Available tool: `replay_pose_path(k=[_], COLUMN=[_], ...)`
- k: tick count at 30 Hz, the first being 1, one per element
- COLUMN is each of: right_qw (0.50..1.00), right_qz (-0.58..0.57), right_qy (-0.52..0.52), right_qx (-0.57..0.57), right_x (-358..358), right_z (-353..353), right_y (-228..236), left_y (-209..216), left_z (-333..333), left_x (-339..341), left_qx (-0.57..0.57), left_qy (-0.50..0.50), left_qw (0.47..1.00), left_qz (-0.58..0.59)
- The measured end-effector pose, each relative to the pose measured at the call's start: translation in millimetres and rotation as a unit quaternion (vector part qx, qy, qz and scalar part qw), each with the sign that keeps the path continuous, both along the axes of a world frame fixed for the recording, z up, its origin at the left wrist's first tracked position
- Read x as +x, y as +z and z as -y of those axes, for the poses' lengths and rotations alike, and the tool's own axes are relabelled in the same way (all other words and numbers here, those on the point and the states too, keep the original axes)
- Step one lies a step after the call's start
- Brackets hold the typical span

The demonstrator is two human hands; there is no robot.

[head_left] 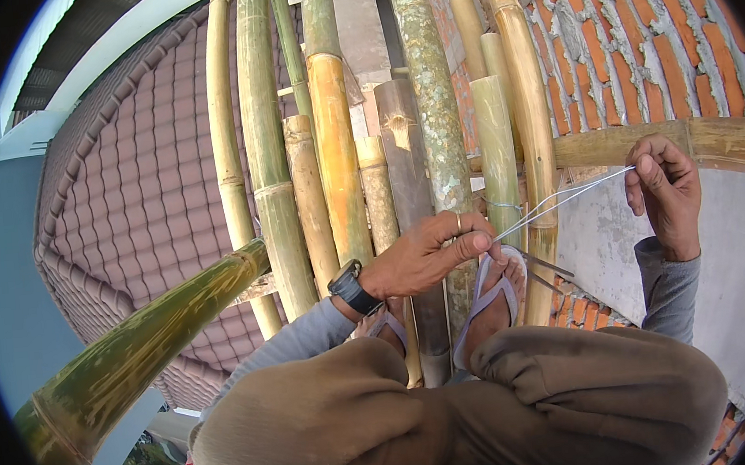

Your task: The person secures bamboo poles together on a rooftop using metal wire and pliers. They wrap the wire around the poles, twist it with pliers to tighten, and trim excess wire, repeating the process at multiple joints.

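Thin, pale blue-white string [564, 199] runs in two strands between my hands, rising to the right. My left hand [437, 258], with a ring and a dark wristwatch [354, 289], pinches its lower end between thumb and forefinger, above my sandalled right foot [489, 306]. Higher up at the right, my right hand [669, 193] has its fingertips closed on the other end. Close to my left hand, a loop of similar string circles a short green bamboo pole [496, 151]. Whether that loop joins the held string I cannot tell.
I squat on several lengthwise bamboo poles [270, 153] with gaps between them. A thick green bamboo [148, 354] slants up at the left, and a horizontal bamboo [587, 150] crosses at the right. A tiled roof [138, 182] lies below left; a brick wall [639, 41] stands right.
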State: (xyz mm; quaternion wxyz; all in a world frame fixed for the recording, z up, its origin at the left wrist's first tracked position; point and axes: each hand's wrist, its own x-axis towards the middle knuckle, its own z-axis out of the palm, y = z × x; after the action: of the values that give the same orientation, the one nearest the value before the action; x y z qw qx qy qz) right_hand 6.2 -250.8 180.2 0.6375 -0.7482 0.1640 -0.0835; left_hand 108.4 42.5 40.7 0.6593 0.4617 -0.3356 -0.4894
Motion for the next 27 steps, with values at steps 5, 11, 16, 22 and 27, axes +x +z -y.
replay_pose_path(k=[5,11,16,22,27], right_qw=[0.913,0.697,0.89,0.921,0.903], right_qz=[-0.057,-0.086,-0.122,-0.051,-0.093], right_qy=[0.04,0.069,0.245,0.222,0.263], right_qx=[-0.403,-0.709,-0.366,-0.315,-0.325], right_x=[10,26,30,20,13], right_z=[-9,-44,-97,-104,-87], right_y=[19,-3,-66,-126,-112], left_y=[42,31,-15,-46,-54], left_z=[7,1,-7,-11,-38], left_x=[79,54,51,43,45], left_qx=[0.068,0.13,0.191,0.161,0.08], left_qy=[0.098,0.026,0.029,-0.001,0.064], left_qw=[0.964,0.975,0.978,0.983,0.98], left_qz=[0.238,0.176,0.073,0.093,0.168])
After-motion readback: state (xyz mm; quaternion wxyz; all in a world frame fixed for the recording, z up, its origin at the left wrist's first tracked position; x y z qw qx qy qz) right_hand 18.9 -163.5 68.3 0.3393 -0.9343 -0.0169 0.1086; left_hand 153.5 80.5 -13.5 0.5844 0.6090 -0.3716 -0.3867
